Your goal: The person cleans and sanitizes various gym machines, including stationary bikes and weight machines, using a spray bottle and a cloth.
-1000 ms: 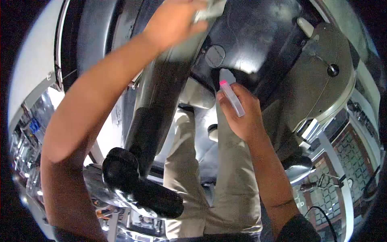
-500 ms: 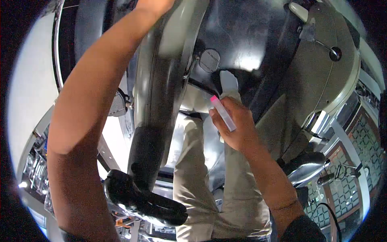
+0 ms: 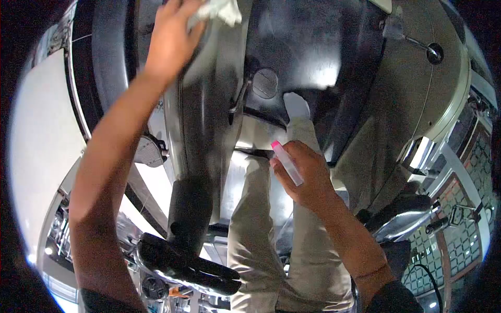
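Observation:
At the top of the head view my left hand (image 3: 171, 41) is closed on a crumpled white cloth (image 3: 225, 10), held over a long, shiny dark panel (image 3: 211, 78). My right hand (image 3: 308, 169) is wrapped round a slim translucent tube (image 3: 288, 164) with a pink cap. The tube tilts up and left, above my legs. Just beyond it a foot in a light sock (image 3: 296, 106) rests on a dark, glossy surface. A round grey ribbed pad (image 3: 265, 83) on a metal arm sits beside that foot.
A second grey ribbed pad (image 3: 150, 151) is under my left forearm. At lower left a shiny black curved part (image 3: 188, 266) juts out. A small rod with a round black base (image 3: 434, 53) stands on the right panel. Patterned glass (image 3: 459, 224) lies at far right.
My left hand has come down into view, and the white cloth now shows in it. The right hand with the pink-capped tube sits slightly lower. The whole view has shifted a little.

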Tool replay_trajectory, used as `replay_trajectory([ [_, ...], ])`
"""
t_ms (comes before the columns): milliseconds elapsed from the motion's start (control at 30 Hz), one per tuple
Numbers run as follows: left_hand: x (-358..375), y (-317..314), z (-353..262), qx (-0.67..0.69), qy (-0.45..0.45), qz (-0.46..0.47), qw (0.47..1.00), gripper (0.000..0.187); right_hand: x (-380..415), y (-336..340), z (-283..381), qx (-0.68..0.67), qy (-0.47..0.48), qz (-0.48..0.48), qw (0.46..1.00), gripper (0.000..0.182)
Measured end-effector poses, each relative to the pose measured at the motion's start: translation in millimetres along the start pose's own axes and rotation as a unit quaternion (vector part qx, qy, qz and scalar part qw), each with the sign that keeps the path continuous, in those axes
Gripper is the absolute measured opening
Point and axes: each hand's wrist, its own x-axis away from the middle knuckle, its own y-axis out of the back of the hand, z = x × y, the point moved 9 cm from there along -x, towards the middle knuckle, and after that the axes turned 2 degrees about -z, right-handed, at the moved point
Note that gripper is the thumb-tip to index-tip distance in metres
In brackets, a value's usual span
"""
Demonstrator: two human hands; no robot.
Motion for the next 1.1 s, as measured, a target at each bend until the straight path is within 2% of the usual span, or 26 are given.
replay_trajectory([
  [33,-29.3,-20.7,24.7,-0.002,-0.032,0.020,0.999,0.038,-1.0,0.4,0.3,0.000,0.006,-0.002,1.000,0.021],
  [67,-49.9,-17.0,21.0,-0.007,-0.060,-0.093,0.994,0.020,0.4,-0.1,-2.0,0.003,0.002,-0.004,1.000,0.021],
  [133,-95.7,-36.1,50.9,0.049,0.088,-0.012,0.995,0.020,2.4,-1.2,-7.3,0.009,-0.007,-0.009,1.000,0.022],
  [233,-110.9,-38.8,37.3,0.098,0.203,0.111,0.968,0.020,2.0,-0.3,-11.1,0.019,-0.035,-0.002,0.999,0.023],
  [267,-97.3,-42.3,38.6,0.061,0.129,0.041,0.989,0.021,3.6,-0.2,-11.5,0.010,-0.028,-0.002,1.000,0.024],
  [333,-53.5,-59.7,35.2,0.064,0.049,0.151,0.985,0.046,1.7,-0.3,-12.6,-0.011,-0.008,-0.006,1.000,0.024],
  [367,-32.0,-43.2,3.4,0.030,-0.069,0.129,0.989,0.049,1.7,-1.3,-14.2,-0.015,-0.004,-0.007,1.000,0.024],
  [400,-6.7,-27.3,-18.9,0.007,-0.085,0.111,0.990,0.044,3.4,-2.0,-16.2,-0.018,-0.002,-0.008,1.000,0.024],
  [433,6.9,-10.4,-50.4,0.045,-0.103,0.175,0.978,0.036,5.3,-1.7,-17.8,-0.020,-0.001,-0.009,1.000,0.024],
  [467,29.8,-8.3,-59.1,0.048,-0.113,0.207,0.971,0.035,7.5,-0.8,-17.9,-0.028,-0.008,-0.007,1.000,0.024],
  [567,45.9,1.1,-68.3,0.095,-0.167,0.226,0.955,0.040,11.5,0.4,-15.5,-0.038,-0.022,0.003,0.999,0.024],
  [700,-11.9,-26.1,-43.2,0.011,-0.209,0.112,0.971,0.036,14.7,-2.7,-16.7,-0.037,-0.007,0.013,0.999,0.024],
  [767,-61.5,-52.6,-20.6,-0.067,-0.254,0.018,0.965,0.038,15.0,-6.2,-19.1,-0.031,-0.004,0.011,0.999,0.025],
  [933,-108.3,-76.2,-35.4,-0.059,-0.196,0.151,0.967,0.022,15.8,-5.9,-27.7,-0.021,-0.031,0.006,0.999,0.024],
  [1000,-64.1,-101.5,-26.5,-0.085,-0.190,0.222,0.953,0.033,17.2,-6.3,-28.6,-0.025,-0.032,0.012,0.999,0.025],
  [1033,-33.4,-99.5,-51.5,-0.078,-0.238,0.279,0.927,0.031,17.9,-6.7,-28.9,-0.027,-0.032,0.013,0.999,0.026],
  [1067,-1.5,-106.1,-63.3,-0.133,-0.192,0.351,0.907,0.026,19.4,-9.3,-30.0,-0.031,-0.037,0.020,0.999,0.027],
  [1100,34.2,-105.8,-85.1,-0.158,-0.226,0.423,0.863,0.023,21.3,-12.8,-31.3,-0.035,-0.041,0.027,0.998,0.027],
])
